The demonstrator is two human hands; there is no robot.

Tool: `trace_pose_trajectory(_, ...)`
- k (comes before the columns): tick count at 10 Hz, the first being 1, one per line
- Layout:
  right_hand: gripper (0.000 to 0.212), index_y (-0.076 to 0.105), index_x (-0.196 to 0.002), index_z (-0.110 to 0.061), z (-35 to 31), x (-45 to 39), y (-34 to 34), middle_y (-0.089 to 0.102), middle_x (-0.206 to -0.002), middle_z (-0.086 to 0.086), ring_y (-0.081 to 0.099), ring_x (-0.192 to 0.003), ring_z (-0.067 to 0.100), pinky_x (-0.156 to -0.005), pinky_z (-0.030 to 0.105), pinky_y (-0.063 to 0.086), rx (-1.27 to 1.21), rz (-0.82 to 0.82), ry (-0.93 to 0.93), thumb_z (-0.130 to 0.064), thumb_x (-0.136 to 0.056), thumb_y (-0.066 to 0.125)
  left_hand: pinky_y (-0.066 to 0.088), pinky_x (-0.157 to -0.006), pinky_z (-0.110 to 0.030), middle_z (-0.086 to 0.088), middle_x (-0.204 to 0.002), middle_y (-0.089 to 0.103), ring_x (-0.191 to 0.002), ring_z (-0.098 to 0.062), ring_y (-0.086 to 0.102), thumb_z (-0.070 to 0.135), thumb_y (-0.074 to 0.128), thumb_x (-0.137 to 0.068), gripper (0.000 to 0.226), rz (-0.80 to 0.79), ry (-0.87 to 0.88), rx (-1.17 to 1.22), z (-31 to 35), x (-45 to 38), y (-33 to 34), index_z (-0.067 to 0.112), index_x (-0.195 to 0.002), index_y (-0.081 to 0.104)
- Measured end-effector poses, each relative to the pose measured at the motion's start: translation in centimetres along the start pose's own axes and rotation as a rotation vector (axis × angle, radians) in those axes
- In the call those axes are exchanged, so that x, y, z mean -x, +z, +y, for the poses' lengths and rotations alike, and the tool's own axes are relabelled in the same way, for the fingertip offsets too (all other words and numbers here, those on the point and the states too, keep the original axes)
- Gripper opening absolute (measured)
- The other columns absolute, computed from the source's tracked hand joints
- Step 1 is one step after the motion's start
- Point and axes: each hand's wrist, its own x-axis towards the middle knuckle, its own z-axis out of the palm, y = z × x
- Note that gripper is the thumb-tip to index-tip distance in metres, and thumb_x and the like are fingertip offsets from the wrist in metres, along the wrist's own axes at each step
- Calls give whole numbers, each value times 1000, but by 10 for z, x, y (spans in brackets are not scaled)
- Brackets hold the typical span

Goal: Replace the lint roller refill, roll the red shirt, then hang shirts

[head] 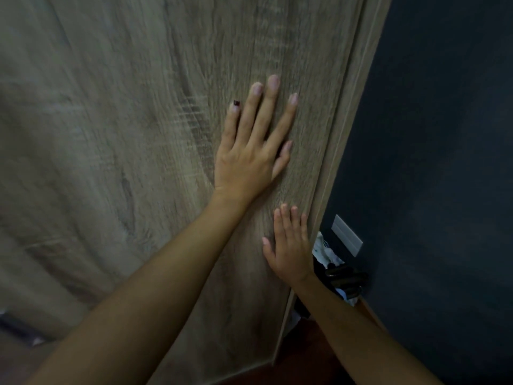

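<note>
A grey-brown wood-grain wardrobe door (138,134) fills most of the head view. My left hand (249,151) lies flat against it with straight, spread fingers, high near the door's right edge. My right hand (291,245) presses flat on the same door lower down, right at its edge. Neither hand holds anything. No lint roller, red shirt or hanger is in view.
A dark blue wall (430,134) stands to the right, with a pale wall plate (347,234) on it. In the gap between door and wall sit white cloth (324,250) and dark objects (344,276). Reddish-brown floor (305,365) shows below.
</note>
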Motion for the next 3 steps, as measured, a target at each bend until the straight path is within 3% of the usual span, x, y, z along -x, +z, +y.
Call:
trace_pose_trajectory(1,81,-5,-153,-13,0,4,-9,-11,-162,3,-1,-150,25,-120,52,13,-16,-95,4,-34,-94,47,8,-115,-40,-10,-150,39,-139,-26,36,43,38,-97,53,-35,-1,37,-1,2,-6,24,-147,35)
trace_pose_trajectory(3,74,-3,-154,-13,-12,0,-55,-6,-162,4,-4,-150,20,-121,43,12,-32,-365,81,-37,-98,39,12,-118,-42,-12,-158,19,-146,-26,18,39,35,-98,60,-336,138,111,-29,19,-44,17,-152,18)
